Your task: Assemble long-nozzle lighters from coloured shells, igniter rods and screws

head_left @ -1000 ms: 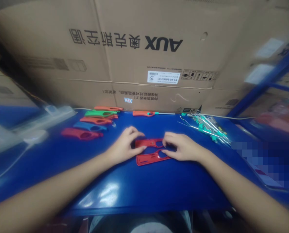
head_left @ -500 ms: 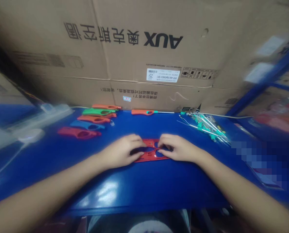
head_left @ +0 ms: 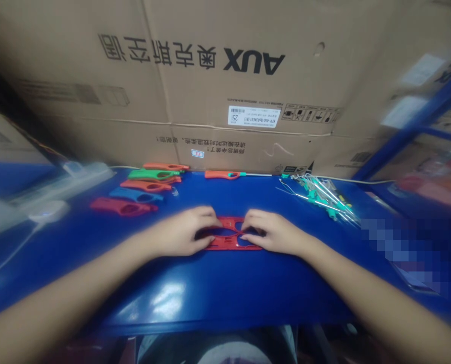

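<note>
The red shells, angled apart a second ago, now lie roughly parallel mid-desk (head_left: 210,298), apparently squared up. Left hand (head_left: 189,230) and right hand (head_left: 274,230) touch their ends, fingers spread from thumbs: fingers at the far shell (head_left: 231,223), thumbs at the near shell (head_left: 227,243).

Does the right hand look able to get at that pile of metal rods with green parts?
Probably yes: only blue tabletop shows between the right hand and the pile, which lies farther back and to its right, though the hand is touching two red plastic pieces now.
</note>
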{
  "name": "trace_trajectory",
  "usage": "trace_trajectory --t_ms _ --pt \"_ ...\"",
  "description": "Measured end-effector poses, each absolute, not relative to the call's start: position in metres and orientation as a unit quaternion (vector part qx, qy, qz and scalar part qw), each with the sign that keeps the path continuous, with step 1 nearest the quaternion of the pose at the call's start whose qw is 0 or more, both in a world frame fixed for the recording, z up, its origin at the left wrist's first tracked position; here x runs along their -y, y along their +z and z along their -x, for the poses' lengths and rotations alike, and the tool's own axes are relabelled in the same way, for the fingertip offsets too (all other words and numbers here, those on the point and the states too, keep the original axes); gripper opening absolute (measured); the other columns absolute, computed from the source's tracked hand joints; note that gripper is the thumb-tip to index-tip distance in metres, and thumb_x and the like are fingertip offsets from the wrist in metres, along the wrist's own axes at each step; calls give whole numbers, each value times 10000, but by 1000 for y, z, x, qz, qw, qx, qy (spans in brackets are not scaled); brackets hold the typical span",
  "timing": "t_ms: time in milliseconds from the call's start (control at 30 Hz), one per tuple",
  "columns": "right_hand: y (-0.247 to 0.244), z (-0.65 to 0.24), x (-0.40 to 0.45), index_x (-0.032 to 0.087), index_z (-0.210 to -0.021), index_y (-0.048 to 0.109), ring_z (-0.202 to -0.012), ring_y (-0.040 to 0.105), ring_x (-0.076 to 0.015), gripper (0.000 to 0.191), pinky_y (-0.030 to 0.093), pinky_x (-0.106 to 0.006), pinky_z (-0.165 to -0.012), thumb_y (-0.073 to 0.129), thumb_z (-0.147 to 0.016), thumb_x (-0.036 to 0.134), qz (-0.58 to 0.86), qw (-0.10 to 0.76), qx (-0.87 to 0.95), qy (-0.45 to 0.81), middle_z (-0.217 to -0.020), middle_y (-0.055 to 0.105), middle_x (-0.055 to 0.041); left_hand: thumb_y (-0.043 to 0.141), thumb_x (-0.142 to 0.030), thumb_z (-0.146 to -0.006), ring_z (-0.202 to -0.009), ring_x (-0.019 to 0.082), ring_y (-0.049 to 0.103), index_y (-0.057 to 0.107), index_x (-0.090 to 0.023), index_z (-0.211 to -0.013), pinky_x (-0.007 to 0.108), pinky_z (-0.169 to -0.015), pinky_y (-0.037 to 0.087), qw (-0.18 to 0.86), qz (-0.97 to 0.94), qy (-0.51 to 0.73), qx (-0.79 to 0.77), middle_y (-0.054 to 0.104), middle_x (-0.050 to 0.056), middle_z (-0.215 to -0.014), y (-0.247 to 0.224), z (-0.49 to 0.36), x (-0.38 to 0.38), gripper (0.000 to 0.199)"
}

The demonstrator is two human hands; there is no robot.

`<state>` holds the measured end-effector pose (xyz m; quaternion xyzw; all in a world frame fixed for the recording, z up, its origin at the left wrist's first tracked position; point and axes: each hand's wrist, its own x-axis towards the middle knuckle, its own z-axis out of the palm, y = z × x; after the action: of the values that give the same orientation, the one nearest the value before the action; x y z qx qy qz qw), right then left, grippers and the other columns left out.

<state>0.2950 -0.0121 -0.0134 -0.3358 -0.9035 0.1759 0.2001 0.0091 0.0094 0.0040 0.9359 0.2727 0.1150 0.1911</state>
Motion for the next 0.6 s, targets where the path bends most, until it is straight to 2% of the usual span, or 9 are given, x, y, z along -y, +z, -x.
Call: trace_trajectory --t_ms 300,500,600 --pt "-14 -294 10 199 -954 672 -806 620 -149 68 470 -260 -711 643 -942 259 349 204 902 151 -965 660 -39 573 -197 -893 -1072 237 599 639 -185 -1268 378 -975 502 159 -949 136 -236 624 94 -1157 -2 -13 -7 381" --pt "-12 -295 11 213 -1041 678 -898 648 -162 140 499 -274 -777 607 -971 311 348 210 901 149 -1042 675 -49 561 -187 -896 -1054 228 606 645 -183 -1243 361 -957 507 156 -952 132 -229 628 93 -1150 -1 -9 -10 356" --pt "-11 -299 5 216 -1048 678 -955 642 -179 165 502 -299 -829 565 -986 319 389 223 888 97 -1058 684 -52 567 -185 -889 -1071 231 602 640 -185 -1247 364 -973 502 154 -954 125 -225 623 92 -1167 0 -7 -13 365"
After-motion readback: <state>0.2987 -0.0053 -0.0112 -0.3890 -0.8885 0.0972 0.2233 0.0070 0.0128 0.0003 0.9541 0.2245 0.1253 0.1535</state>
